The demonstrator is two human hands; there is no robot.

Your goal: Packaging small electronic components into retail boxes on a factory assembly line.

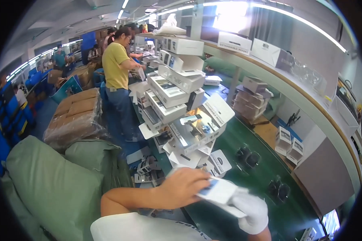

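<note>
My bare left hand grips the near end of a small white retail box with a blue panel on its face. My right hand, in a white glove, holds the same box from below and from the right. The box sits low over the green conveyor belt, near its front edge. Just beyond it stands a leaning stack of open white boxes, several of them with flaps hanging out. Two black parts and another black pair lie on the belt to the right of the box.
A person in a yellow shirt stands further along the belt. Large green sacks and wrapped brown cartons fill the floor at left. A curved shelf with white boxes runs along the right, and grey boxes are stacked below it.
</note>
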